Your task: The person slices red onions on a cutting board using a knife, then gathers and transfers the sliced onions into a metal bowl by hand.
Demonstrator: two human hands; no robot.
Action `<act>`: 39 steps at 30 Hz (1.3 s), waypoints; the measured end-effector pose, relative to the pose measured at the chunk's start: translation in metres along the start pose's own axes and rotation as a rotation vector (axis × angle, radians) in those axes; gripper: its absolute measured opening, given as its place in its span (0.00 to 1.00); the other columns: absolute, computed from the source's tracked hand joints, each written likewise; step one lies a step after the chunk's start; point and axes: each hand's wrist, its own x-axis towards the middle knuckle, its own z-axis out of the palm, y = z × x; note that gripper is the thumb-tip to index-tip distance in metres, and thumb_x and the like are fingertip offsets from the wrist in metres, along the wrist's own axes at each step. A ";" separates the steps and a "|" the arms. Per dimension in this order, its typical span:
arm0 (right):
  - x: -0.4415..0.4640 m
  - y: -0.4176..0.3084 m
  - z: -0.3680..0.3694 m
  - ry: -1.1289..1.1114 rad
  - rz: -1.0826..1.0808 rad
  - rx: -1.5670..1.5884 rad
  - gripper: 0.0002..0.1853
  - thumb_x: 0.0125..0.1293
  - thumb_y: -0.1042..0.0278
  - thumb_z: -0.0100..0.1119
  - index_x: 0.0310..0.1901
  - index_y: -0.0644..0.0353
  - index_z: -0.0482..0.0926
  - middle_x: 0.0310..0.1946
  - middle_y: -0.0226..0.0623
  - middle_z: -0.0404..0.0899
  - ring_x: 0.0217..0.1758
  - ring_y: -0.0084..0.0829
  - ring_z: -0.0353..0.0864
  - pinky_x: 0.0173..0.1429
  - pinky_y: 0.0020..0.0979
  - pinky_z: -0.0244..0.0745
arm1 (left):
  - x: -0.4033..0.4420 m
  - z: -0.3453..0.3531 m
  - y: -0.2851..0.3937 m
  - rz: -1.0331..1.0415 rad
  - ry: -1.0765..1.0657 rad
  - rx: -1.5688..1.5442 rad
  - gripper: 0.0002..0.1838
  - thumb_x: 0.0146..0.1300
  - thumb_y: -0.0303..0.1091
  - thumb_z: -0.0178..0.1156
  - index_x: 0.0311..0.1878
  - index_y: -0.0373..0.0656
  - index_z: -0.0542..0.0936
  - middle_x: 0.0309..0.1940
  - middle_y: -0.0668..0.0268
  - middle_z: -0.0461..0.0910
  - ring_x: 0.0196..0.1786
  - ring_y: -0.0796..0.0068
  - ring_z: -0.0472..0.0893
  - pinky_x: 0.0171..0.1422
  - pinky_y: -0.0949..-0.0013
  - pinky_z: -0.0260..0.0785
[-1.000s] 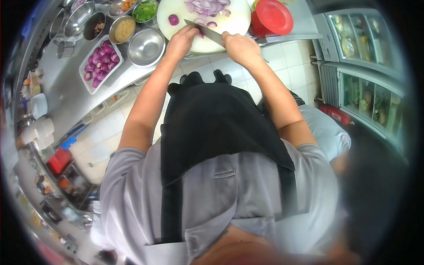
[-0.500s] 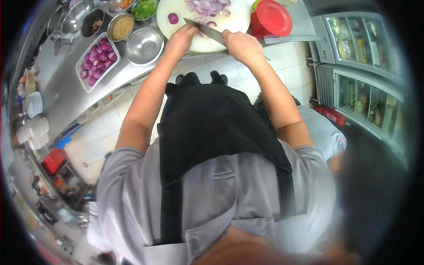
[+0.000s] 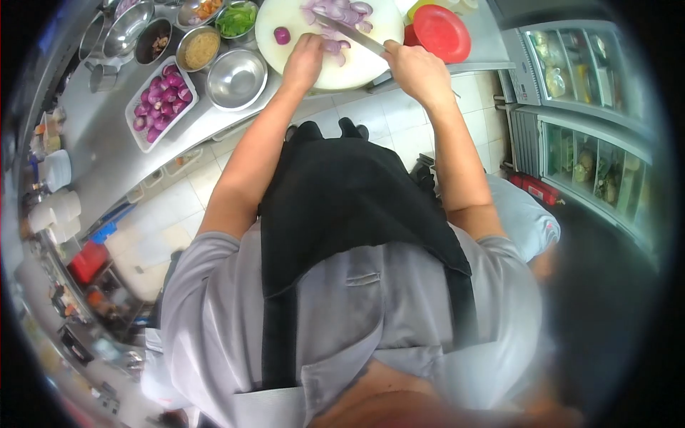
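My right hand [image 3: 419, 71] grips the handle of a kitchen knife [image 3: 351, 33]. Its blade points up and left over the round white cutting board [image 3: 389, 71], across sliced red onion [image 3: 342, 13]. My left hand [image 3: 304, 63] rests at the board's near left side with its fingers curled together; whatever they hold, if anything, is hidden. A few cut onion slices [image 3: 335, 47] lie just right of those fingertips, below the blade. One whole peeled red onion [image 3: 282, 35] sits on the board to the left of my left hand.
An empty steel bowl [image 3: 236, 78] stands left of the board, beside a white basket of red onions [image 3: 158, 107]. Several bowls of ingredients line the back, one with chopped greens [image 3: 236, 19]. A red container [image 3: 442, 34] is at the right, and a glass-door fridge [image 3: 578, 68] stands beyond.
The knife has moved up and away from my left fingers, toward the sliced pile. My right hand has shifted right; my left hand has moved slightly right, leaving slices exposed beside it.
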 end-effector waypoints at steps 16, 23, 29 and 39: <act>-0.008 0.037 0.044 0.487 -0.182 -0.291 0.16 0.65 0.69 0.62 0.54 0.52 0.74 0.31 0.35 0.81 0.36 0.38 0.87 0.47 0.41 0.78 | 0.015 0.001 0.060 0.394 -0.222 0.312 0.52 0.71 0.66 0.63 0.88 0.46 0.58 0.88 0.58 0.57 0.90 0.56 0.53 0.91 0.39 0.37; -0.025 0.056 0.019 0.478 -0.084 -0.259 0.13 0.66 0.72 0.61 0.52 0.55 0.75 0.31 0.39 0.82 0.38 0.42 0.88 0.46 0.44 0.79 | 0.039 0.011 0.023 0.362 -0.224 0.307 0.53 0.73 0.68 0.60 0.89 0.46 0.55 0.88 0.58 0.56 0.90 0.54 0.53 0.90 0.37 0.37; -0.049 0.055 -0.029 0.165 0.134 -0.011 0.14 0.70 0.67 0.63 0.55 0.56 0.78 0.37 0.51 0.88 0.43 0.56 0.90 0.49 0.55 0.82 | 0.056 -0.038 -0.006 0.155 -0.175 0.505 0.43 0.72 0.65 0.62 0.83 0.52 0.70 0.86 0.49 0.61 0.88 0.50 0.58 0.90 0.38 0.44; 0.008 0.061 0.052 -0.274 -0.123 0.349 0.21 0.78 0.51 0.59 0.46 0.63 0.89 0.42 0.57 0.90 0.48 0.59 0.89 0.56 0.56 0.81 | 0.029 -0.082 -0.061 -0.029 -0.299 0.288 0.23 0.68 0.31 0.68 0.67 0.44 0.86 0.68 0.48 0.81 0.70 0.45 0.78 0.78 0.51 0.70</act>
